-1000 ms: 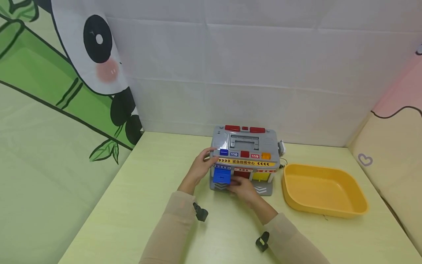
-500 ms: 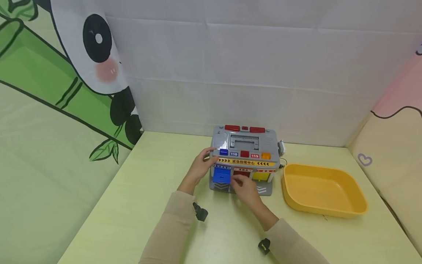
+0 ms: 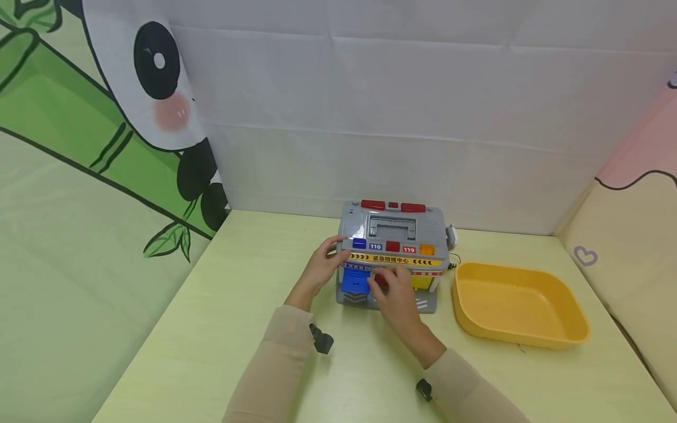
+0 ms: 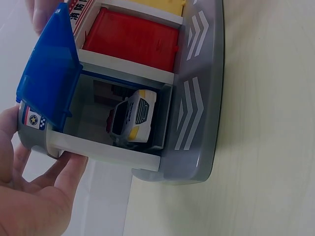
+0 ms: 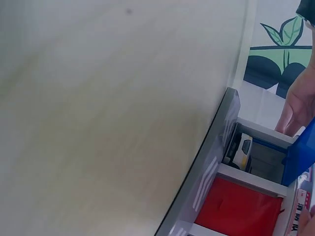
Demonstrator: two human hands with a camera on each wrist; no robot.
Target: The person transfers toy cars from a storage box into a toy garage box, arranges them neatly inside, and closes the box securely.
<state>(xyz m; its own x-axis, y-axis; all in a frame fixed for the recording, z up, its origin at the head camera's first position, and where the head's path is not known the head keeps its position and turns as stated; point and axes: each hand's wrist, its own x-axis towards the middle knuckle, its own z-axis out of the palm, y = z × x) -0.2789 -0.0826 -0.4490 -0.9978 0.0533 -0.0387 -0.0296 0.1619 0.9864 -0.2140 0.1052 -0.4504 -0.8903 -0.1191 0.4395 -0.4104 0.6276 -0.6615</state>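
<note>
A grey toy emergency station (image 3: 391, 258) stands on the table, its raised blue door (image 3: 355, 281) jutting forward. Behind that door, in the left bay, sits a small white toy police car (image 4: 140, 115) with its front facing out. The red door (image 4: 133, 39) beside it is down. My left hand (image 3: 319, 267) grips the station's upper left corner, thumb at the front edge and fingers along the side wall. My right hand (image 3: 398, 299) hovers before the red door, thumb tip at the blue door's right edge, fingers bent and apart from the thumb.
A yellow tray (image 3: 520, 338) stands to the right of the station. A white piece (image 3: 451, 236) with a coiled dark cord (image 3: 453, 265) is at the station's right side. A white cloth backdrop (image 3: 402, 117) rises behind the table.
My right hand has risen from the base below the blue door to beside its right edge, its thumb and fingers spreading. My left hand keeps its grip on the corner.
</note>
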